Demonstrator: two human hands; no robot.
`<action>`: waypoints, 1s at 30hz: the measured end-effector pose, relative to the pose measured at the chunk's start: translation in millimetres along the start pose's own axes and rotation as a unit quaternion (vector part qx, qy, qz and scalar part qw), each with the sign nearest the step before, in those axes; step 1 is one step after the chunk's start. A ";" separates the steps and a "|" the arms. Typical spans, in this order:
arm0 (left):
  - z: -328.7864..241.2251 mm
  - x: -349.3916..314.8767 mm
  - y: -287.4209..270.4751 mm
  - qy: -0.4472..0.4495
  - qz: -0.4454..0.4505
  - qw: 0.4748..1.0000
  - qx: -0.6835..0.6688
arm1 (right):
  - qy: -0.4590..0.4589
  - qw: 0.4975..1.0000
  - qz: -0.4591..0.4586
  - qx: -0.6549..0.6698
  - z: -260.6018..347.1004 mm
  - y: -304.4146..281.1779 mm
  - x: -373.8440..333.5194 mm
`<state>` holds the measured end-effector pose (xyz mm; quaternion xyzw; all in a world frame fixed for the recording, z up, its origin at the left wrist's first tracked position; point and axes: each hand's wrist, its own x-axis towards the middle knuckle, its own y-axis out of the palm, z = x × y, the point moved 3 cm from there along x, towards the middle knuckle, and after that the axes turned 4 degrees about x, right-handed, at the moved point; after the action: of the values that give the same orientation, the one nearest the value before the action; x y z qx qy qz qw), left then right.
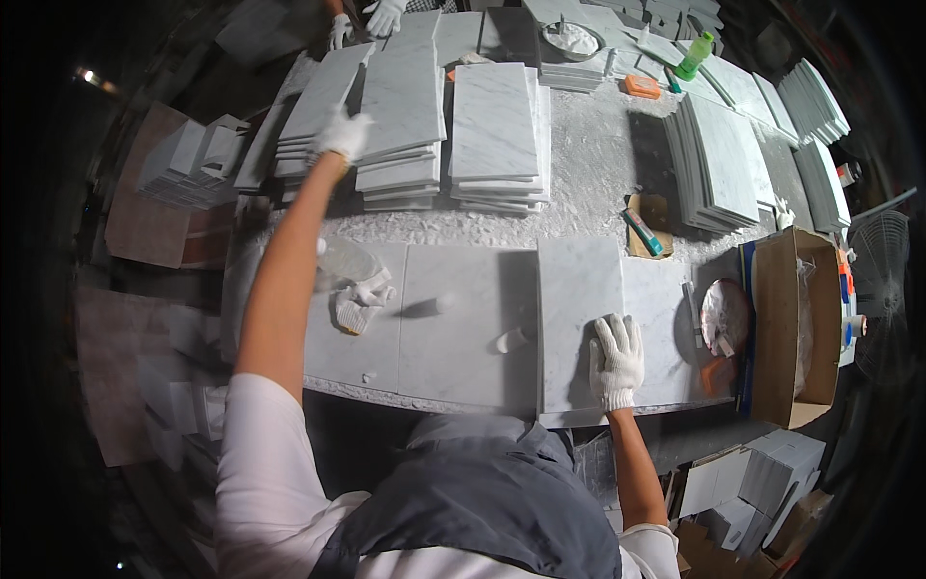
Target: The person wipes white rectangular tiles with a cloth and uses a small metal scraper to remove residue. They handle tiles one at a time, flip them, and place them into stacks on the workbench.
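My right hand, in a white knit glove, lies flat with fingers stretched on a grey-veined white marble tile. This tile rests on the front row of slabs and reaches the table's near edge. My left hand, gloved too, is stretched far forward over the gap between two stacks of marble tiles, the left stack and the middle stack. Motion smears its fingers, and whether it touches a tile is unclear. A third tile stack stands to the right of them.
A crumpled white glove lies on the front slabs. At right are a box cutter, a round dish, an open cardboard box and leaning tiles. A green bottle stands farther back. Another person's gloved hand shows at the far edge.
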<state>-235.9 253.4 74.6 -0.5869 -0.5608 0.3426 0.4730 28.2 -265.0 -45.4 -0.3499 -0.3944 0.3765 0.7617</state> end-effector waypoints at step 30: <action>-84.1 -441.6 40.7 0.202 0.500 0.797 -0.273 | -0.133 0.977 0.165 -0.032 14.2 82.5 104.0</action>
<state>-204.0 -191.7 6.4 -0.9462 -0.1516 0.2377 0.1590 33.6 -134.4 -72.5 -0.3810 -0.4413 0.5272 0.6182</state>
